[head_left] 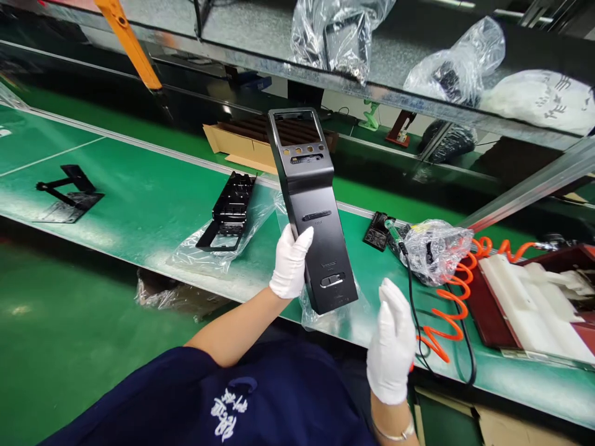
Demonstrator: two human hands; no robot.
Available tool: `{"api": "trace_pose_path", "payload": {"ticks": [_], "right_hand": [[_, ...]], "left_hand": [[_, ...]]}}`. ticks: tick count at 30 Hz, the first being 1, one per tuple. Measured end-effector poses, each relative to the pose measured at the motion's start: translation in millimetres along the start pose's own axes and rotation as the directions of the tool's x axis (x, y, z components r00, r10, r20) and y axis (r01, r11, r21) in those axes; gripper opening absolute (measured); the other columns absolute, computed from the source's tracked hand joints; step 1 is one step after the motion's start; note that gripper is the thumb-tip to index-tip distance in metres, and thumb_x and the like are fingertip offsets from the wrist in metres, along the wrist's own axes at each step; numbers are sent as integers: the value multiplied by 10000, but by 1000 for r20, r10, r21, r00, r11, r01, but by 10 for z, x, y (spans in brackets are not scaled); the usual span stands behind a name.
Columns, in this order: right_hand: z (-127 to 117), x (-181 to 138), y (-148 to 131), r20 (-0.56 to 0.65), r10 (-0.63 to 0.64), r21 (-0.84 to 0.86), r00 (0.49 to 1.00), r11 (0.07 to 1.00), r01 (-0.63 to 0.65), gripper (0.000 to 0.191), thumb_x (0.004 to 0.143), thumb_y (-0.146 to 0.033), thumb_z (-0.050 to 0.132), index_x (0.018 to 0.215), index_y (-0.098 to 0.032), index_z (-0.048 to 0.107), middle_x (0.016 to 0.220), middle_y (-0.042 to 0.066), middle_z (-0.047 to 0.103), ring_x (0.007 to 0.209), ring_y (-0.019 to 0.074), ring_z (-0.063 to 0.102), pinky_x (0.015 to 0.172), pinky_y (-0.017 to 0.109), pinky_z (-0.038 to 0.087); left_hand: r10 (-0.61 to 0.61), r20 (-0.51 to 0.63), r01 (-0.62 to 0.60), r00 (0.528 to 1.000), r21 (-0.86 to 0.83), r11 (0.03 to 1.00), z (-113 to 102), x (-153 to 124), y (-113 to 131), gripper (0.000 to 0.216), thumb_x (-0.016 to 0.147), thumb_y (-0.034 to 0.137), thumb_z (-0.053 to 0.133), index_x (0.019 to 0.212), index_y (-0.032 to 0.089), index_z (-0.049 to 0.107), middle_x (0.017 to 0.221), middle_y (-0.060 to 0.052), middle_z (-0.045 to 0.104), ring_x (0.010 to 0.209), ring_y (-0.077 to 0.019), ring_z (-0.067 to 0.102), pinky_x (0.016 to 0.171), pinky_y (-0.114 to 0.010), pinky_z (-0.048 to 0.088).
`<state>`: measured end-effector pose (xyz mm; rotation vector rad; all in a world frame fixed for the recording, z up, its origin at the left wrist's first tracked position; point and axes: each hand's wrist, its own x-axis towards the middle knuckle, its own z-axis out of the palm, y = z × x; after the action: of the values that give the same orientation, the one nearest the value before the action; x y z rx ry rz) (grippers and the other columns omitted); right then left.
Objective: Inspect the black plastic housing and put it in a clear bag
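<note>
Assembly station with a green conveyor belt [139, 198] running across the view beneath a metal overhead shelf [279, 59] that carries bagged parts. On the belt lie a black inner frame [230, 210] resting on clear plastic wrap, and farther left a smaller black bracket [69, 192]. At right, an orange coiled air hose [446, 322] loops beside a crumpled plastic bag [437, 248] and a dark red tray [534, 303] of white moulded pieces. The long black housing panel [311, 217] is lifted clear of the belt and held upright and tilted; its window opening is empty and nothing appears fitted into it, so work on it seems at an early stage. The left hand [290, 263], gloved white, is clamped on the panel's left edge. The right hand [390, 347], also gloved, hangs with fingers spread just beside the panel's lower end, holding nothing.
</note>
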<state>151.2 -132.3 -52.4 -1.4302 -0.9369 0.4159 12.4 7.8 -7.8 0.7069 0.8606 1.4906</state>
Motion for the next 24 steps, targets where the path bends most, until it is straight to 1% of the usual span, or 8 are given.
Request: {"api": "trace_pose_path", "payload": {"ticks": [5,9,11,14,17,19,21,24], "right_hand": [[-298,80,-8,-47,51,15,998,999,-50,318,983,-440,672,1210,-232,747,1359,101,700,1271,278,647,1194,527,443],[-538,189,-24,-151,61,-60,987,996,-71,425,946,-517,697,1245,-217,737,1245,125,747,1211,311,689,1157,517,482],[-655,280,-46,-165,86,11,983,996,-86,472,929,-538,712,1274,-217,719,1253,142,748,1129,316,731,1064,501,553],[-774,415,-105,-62,146,238,987,963,-128,567,899,-587,723,1331,-223,683,1314,176,725,1020,325,770,891,485,635],[-782,466,-164,134,302,272,944,905,-328,610,888,-680,683,1259,-198,719,1218,193,758,976,347,775,832,505,655],[-740,429,-187,222,377,189,899,888,-418,560,854,-685,721,1080,-173,762,1106,183,781,936,340,773,810,476,661],[-684,340,-198,224,372,162,901,897,-411,462,805,-619,805,942,-182,740,913,117,777,810,287,758,760,424,664],[-608,143,-209,94,301,246,949,917,-315,379,828,-493,831,1055,-231,679,649,-35,642,586,172,646,708,376,654]], "left_hand": [[224,112,-250,968,365,897,-113,207,141,340,778,471,840,868,214,636,824,7,699,729,-168,647,708,-297,558],[469,315,-548,825,645,532,-317,404,193,296,765,451,812,771,234,610,635,30,633,546,-168,589,542,-280,484],[565,465,-692,682,662,289,-455,488,190,233,799,412,782,779,234,633,618,11,653,511,-178,612,507,-280,478],[597,721,-878,352,475,-57,-667,574,171,58,826,255,730,872,227,707,753,-66,761,633,-226,729,596,-312,579],[452,883,-954,127,233,-188,-824,585,144,216,810,95,660,940,251,734,955,-94,817,851,-250,791,808,-391,646],[361,928,-971,94,166,-173,-884,546,114,244,813,50,650,892,268,725,991,-68,825,903,-234,793,893,-424,636],[337,932,-980,135,175,-93,-921,488,72,234,821,53,678,858,281,719,999,-38,829,915,-223,790,934,-436,615],[392,894,-975,218,217,47,-963,415,-2,264,817,59,727,880,316,727,1033,2,830,935,-207,779,990,-429,561]]}}
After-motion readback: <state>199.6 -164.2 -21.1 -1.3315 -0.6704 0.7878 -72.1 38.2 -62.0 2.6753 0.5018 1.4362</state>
